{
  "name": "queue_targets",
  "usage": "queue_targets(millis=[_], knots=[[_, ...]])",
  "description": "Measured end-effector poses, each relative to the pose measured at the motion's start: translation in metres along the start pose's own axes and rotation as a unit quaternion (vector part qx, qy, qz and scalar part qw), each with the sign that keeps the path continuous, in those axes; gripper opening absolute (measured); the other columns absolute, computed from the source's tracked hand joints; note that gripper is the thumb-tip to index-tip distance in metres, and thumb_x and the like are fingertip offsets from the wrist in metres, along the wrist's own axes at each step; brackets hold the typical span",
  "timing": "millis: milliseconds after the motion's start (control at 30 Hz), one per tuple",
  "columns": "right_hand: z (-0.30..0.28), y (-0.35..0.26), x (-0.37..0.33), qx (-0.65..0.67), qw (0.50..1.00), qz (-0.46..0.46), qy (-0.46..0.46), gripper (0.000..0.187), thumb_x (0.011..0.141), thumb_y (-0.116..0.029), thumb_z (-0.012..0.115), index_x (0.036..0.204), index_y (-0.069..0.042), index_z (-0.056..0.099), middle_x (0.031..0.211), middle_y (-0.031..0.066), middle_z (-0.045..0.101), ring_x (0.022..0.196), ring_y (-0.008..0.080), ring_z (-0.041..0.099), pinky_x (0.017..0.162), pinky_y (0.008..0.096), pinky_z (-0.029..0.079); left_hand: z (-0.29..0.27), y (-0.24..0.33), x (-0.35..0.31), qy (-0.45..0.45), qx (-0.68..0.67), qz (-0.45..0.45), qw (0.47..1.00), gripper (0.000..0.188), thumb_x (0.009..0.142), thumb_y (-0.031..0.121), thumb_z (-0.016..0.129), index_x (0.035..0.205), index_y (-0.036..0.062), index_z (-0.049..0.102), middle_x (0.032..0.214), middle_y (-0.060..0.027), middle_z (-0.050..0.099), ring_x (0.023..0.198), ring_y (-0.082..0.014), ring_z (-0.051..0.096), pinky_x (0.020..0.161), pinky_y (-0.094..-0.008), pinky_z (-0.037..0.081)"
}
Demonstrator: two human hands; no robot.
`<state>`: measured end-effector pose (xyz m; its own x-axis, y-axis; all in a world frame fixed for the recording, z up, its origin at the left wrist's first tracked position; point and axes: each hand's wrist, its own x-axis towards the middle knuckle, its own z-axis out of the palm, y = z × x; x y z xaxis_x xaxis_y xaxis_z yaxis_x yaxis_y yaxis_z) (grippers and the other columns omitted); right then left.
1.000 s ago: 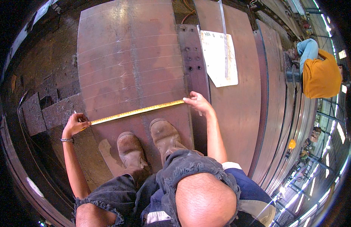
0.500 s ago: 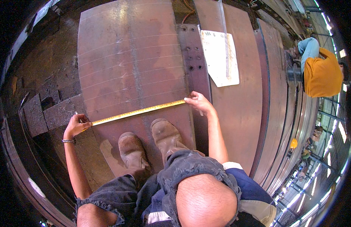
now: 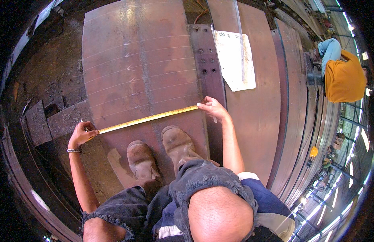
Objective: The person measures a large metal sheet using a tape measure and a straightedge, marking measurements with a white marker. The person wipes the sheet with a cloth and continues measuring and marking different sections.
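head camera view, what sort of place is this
Probably a metalworking shop: there's a large metal plate ruled with pale lines, a yellow tape measure held across it, and what looks like roof framing along the right side.

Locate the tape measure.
Head view, left of centre: the yellow tape measure spans the marked metal plate from the left hand to the right hand, just beyond the brown boots.

Left hand (image 3: 80, 134) and right hand (image 3: 213, 109) hold a yellow tape measure (image 3: 148, 119) (quite straight) across a white-lined plate (image 3: 167, 90).
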<state>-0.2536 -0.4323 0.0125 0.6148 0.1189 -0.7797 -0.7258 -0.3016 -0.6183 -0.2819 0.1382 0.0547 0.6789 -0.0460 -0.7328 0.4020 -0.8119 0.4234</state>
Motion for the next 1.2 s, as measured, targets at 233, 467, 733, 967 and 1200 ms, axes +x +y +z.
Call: queue_targets(millis=[233,467,733,967,1200], knots=[[-0.002,0.004,0.003,0.003,1.000,0.009,-0.004,0.040,0.086,-0.033,0.077,0.104,-0.006,0.055,0.077,-0.0016,0.059,0.063,0.0059,0.047,0.053,0.0235,0.036,0.000,0.001,-0.001,-0.002,-0.009,0.002,1.000,0.024,0.074,0.024,0.079,0.076,0.0012,0.070,0.069,-0.0071,0.069,0.064,-0.0150,0.063,0.063,-0.0328,0.049],[0.000,0.000,0.002,0.016,1.000,0.008,-0.010,0.038,0.086,-0.031,0.077,0.104,-0.006,0.054,0.075,-0.0032,0.057,0.061,0.0043,0.046,0.050,0.0221,0.034,-0.001,0.007,-0.005,0.018,0.029,0.020,0.999,0.026,0.074,0.026,0.079,0.076,0.0020,0.070,0.069,-0.0070,0.069,0.065,-0.0148,0.062,0.063,-0.0327,0.048],[0.001,0.002,0.002,0.035,0.999,0.010,-0.012,0.033,0.087,-0.026,0.077,0.100,-0.009,0.052,0.070,-0.0070,0.052,0.053,0.0005,0.039,0.042,0.0193,0.026,-0.001,0.000,-0.002,0.042,0.059,0.070,0.995,0.029,0.076,0.028,0.081,0.077,0.0013,0.069,0.066,-0.0059,0.066,0.061,-0.0134,0.060,0.059,-0.0328,0.048],[-0.004,0.004,0.004,0.036,0.999,0.008,-0.017,0.035,0.087,-0.030,0.077,0.097,-0.010,0.051,0.070,-0.0072,0.050,0.053,0.0008,0.039,0.043,0.0191,0.026,0.004,-0.001,0.004,0.004,0.016,0.018,1.000,0.029,0.072,0.029,0.080,0.077,0.0024,0.070,0.068,-0.0061,0.066,0.066,-0.0155,0.058,0.063,-0.0340,0.046],[0.000,0.028,0.024,-0.083,0.994,0.008,0.069,0.099,0.077,-0.045,0.082,0.144,0.011,0.035,0.115,0.0204,0.065,0.089,0.0177,0.061,0.071,0.0336,0.050,0.001,-0.026,0.004,0.005,0.015,0.053,0.998,0.028,0.078,0.029,0.080,0.083,0.0028,0.070,0.073,-0.0062,0.064,0.068,-0.0140,0.055,0.062,-0.0356,0.047]])
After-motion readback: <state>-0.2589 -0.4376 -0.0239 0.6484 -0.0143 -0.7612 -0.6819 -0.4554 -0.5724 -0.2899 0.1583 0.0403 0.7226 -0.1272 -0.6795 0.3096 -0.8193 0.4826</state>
